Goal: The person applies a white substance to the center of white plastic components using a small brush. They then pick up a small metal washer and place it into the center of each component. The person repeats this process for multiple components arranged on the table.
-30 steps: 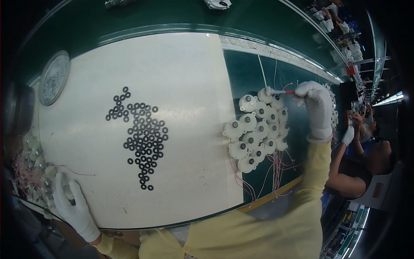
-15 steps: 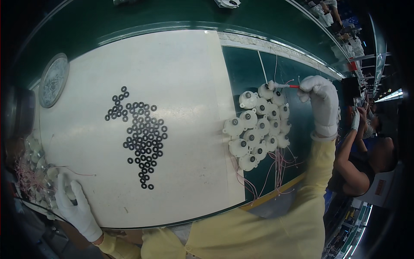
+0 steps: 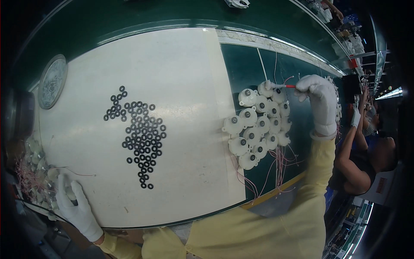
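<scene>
- At far left, a tangled pile of whitish plastic parts with thin pink wires (image 3: 38,173), heaped at the near corner, probably for easy reach.
- Just beside that pile, the left hand (image 3: 77,209) in a white fabric glove, fingers parted, grasping nothing visible; contact with the nearest part impossible to tell.
- Farther back, a round grey dish with a pale rim (image 3: 65,75), well apart from the hand, perhaps set there to stay out of the way.
- Across the middle, a broad, smooth white sheet (image 3: 194,108), bearing many small black rings (image 3: 145,142), mostly in one flat layer, seemingly to stand out against the white.
- Right of the rings, over the sheet's edge and a dark green work surface (image 3: 241,64), closely packed round white plastic housings with dark centres (image 3: 258,125); pink wires mostly trailing toward the near edge, likely leaving the tops uncovered.
- At the group's far end, a slim red-handled tool with a whitish tip (image 3: 290,86), perhaps a brush, held nearly level, tip at a housing; exact contact unclear.
- Next, the right hand (image 3: 320,103), also white-gloved, fingers closed on the red handle's end, presumably to keep the glove off the housings.
- Farthest right, a co-worker in a dark sleeveless top (image 3: 360,170).
</scene>
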Demonstrator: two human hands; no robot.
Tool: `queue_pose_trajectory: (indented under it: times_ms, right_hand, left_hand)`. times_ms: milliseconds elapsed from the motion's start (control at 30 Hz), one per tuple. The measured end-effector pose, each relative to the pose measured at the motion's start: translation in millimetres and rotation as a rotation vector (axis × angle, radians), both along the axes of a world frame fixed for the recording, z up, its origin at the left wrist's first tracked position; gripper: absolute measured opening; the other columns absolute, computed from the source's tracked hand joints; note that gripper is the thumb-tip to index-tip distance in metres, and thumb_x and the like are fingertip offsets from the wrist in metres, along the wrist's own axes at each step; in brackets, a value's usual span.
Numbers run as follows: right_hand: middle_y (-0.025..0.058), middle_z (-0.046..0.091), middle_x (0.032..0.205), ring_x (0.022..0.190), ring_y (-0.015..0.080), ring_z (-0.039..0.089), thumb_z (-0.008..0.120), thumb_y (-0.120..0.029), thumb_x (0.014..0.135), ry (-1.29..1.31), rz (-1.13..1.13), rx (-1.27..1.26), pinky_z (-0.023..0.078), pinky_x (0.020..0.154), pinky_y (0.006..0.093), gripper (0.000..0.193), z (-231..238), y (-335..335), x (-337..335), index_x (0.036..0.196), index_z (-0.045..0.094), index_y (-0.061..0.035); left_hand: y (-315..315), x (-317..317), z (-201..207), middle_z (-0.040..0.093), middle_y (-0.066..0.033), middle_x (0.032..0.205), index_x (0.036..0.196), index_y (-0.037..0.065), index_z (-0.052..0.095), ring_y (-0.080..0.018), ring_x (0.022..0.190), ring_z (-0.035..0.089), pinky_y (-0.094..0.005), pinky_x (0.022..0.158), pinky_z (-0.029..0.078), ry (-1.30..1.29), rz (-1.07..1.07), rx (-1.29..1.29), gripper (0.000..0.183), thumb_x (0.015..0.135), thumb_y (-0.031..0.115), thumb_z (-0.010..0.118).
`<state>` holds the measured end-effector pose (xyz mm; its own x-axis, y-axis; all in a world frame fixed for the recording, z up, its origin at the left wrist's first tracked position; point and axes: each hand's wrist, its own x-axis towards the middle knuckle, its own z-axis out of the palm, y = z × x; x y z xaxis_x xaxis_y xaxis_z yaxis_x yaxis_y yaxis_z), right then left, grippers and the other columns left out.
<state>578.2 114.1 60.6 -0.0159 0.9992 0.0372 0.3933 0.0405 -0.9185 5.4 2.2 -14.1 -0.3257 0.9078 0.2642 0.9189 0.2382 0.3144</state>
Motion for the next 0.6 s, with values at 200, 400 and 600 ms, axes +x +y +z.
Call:
queue_pose_trajectory:
  times_ms: [200,400,600]
  right_hand:
    - [0.0176,0.069,0.091,0.08,0.0224,0.066,0.048,-0.014,0.083,0.003,-0.004,0.003,0.051,0.07,0.0293,0.032,1.5,-1.5,-1.2,0.091,0.069,0.0092]
    - [0.0174,0.069,0.09,0.079,0.0216,0.066,0.048,-0.014,0.084,-0.011,-0.006,0.007,0.051,0.07,0.0292,0.033,3.6,-3.9,1.5,0.092,0.07,0.0089]
    - [0.0173,0.07,0.09,0.078,0.0204,0.065,0.048,-0.015,0.085,-0.002,-0.015,0.031,0.05,0.071,0.0283,0.034,5.8,-6.3,9.2,0.093,0.07,0.0091]
  left_hand:
    - [2.3,3.2,0.1,0.065,-0.0128,0.107,0.133,0.001,0.062,-0.0233,0.091,0.059,-0.0357,0.085,0.047,0.047,-0.058,0.056,0.039,0.096,0.012,0.065]
    - [1.3,2.7,1.8,0.062,-0.011,0.099,0.133,0.001,0.062,-0.023,0.087,0.057,-0.0357,0.082,0.046,-0.008,0.002,-0.009,0.038,0.096,0.012,0.065]
    - [1.6,1.5,1.4,0.065,-0.0129,0.105,0.132,0.001,0.062,-0.0237,0.09,0.059,-0.0358,0.084,0.047,0.01,-0.012,0.0,0.037,0.097,0.012,0.065]
